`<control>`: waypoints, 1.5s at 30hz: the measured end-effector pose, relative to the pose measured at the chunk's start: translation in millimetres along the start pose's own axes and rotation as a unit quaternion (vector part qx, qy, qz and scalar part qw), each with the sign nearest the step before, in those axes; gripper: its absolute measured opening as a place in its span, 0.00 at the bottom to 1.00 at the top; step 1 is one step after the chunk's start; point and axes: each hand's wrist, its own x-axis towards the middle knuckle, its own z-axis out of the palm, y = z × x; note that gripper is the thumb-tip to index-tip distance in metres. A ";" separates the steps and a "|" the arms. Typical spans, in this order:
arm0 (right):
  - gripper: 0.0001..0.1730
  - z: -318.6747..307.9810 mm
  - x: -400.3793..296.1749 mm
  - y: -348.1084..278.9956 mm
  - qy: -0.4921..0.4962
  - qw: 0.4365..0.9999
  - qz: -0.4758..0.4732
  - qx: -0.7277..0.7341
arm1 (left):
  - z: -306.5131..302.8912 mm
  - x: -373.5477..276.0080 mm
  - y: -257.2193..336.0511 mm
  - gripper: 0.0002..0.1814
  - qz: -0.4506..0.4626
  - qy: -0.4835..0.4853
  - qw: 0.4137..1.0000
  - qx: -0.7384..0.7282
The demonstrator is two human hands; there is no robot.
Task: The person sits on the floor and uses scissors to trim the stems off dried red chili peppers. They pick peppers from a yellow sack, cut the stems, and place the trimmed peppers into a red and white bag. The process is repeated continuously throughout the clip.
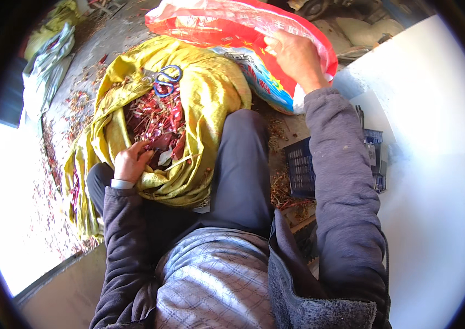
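Note:
A yellow woven sack [216, 86] stands rolled open in front of my knees, holding dried red chili peppers [154, 115] with stems. My left hand [130, 161] is at the near-left side of its mouth, thumb and fingers close together by the peppers; whether anything is pinched there is unclear. Scissors with blue handles [167, 80] lie on the far part of the peppers. My right hand [296, 57] reaches to a red, white and blue printed sack [232, 28] at the far right. Its fingers are curled over that sack, and their grip is partly hidden.
A dark blue plastic crate [300, 168] sits right of my knee. Stems and chili scraps litter the concrete floor [107, 41]. A pale sack [47, 74] lies at the far left. Stuffed sacks [368, 31] lie behind the printed one, and a white wall [434, 123] rises at right.

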 end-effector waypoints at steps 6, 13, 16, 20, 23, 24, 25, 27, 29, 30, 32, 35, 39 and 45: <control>0.06 56.9 -28.3 -72.2 -0.049 0.992 -0.067 -0.092 | -17.5 -32.4 27.2 0.24 0.000 -0.036 0.999 0.039; 0.10 121.6 -77.1 -179.3 0.005 0.946 -0.313 0.080 | -11.6 -58.3 43.9 0.12 0.052 -0.037 0.987 0.145; 0.09 141.8 -111.1 -185.0 -0.187 0.943 -0.267 0.071 | -12.0 -65.0 43.4 0.10 0.014 0.006 0.994 0.105; 0.12 144.4 -130.0 -158.0 -0.204 0.937 -0.252 0.132 | -19.1 -62.3 37.7 0.11 -0.105 0.046 0.993 -0.036; 0.19 142.7 -122.2 -146.5 -0.359 0.907 -0.026 0.218 | -17.1 -45.2 39.4 0.19 -0.107 0.045 0.993 -0.036; 0.22 143.7 -117.5 -146.9 -0.382 0.907 -0.029 0.173 | -11.8 -38.3 43.1 0.21 -0.095 0.045 0.994 -0.001; 0.25 145.7 -112.5 -149.7 -0.386 0.909 -0.046 0.148 | -5.8 -31.3 47.3 0.24 -0.081 0.047 0.995 0.021; 0.28 153.1 -98.7 -156.3 -0.422 0.893 -0.100 0.121 | 5.9 -15.2 53.4 0.25 0.012 0.060 0.991 0.116; 0.27 163.2 -80.5 -159.8 -0.474 0.855 -0.164 0.135 | 16.4 3.4 57.0 0.20 0.047 0.027 0.978 0.202; 0.28 168.2 -71.0 -158.7 -0.495 0.834 -0.194 0.145 | 20.2 9.0 59.1 0.16 0.049 0.024 0.978 0.200; 0.27 176.7 -53.4 -148.4 -0.660 0.714 -0.022 0.234 | 23.1 17.0 61.1 0.15 0.038 0.043 0.980 0.192; 0.25 185.7 -42.1 -127.6 -0.628 0.648 0.104 0.418 | 18.4 23.7 61.2 0.12 0.020 0.088 0.991 0.099; 0.28 206.2 -53.3 -134.9 -0.268 0.899 -0.079 0.337 | 9.6 27.5 56.4 0.10 -0.004 0.094 0.994 0.049; 0.30 228.5 -54.1 -157.7 -0.222 0.890 -0.103 0.384 | -0.9 40.6 36.3 0.12 -0.206 0.041 0.950 -0.231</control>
